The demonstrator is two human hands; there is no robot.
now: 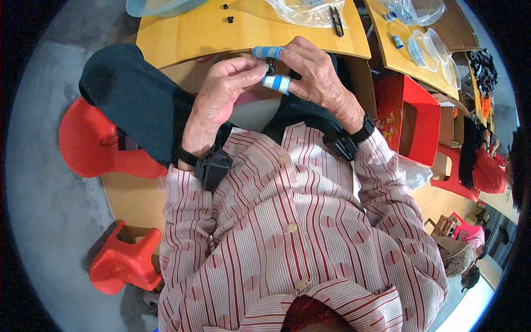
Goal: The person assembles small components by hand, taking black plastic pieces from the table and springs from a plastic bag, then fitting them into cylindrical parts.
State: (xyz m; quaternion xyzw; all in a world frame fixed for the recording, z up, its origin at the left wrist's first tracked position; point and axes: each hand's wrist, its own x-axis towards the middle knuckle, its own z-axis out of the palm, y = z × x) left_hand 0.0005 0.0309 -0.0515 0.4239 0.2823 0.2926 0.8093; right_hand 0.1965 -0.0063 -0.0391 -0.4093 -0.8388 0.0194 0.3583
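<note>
The left hand (221, 91) and the right hand (312, 74) meet just in front of the person's chest, at the near edge of a yellow wooden table (193, 33). Both pinch one small black part (270, 68) between their fingertips; the left thumb and forefinger close on it from one side, the right fingers from the other. Two fingers of the right hand wear blue and white tape wraps (275, 83).

A dark cloth (133, 94) lies over the person's lap, below the hands. On the table beyond sit two more small black pieces (227, 13), a black pair of snips (336, 21) and a clear plastic bag (304, 11). A black band sits on each wrist. Red plastic stools (124, 260) stand on the grey floor to the left.

The part is tiny and gripped only at the fingertips, so a slight twist or a loosened pinch could likely let it slip. The taped fingers may feel it less surely. If it falls, it would be hard to spot against the dark cloth, or it could roll off to the floor.
</note>
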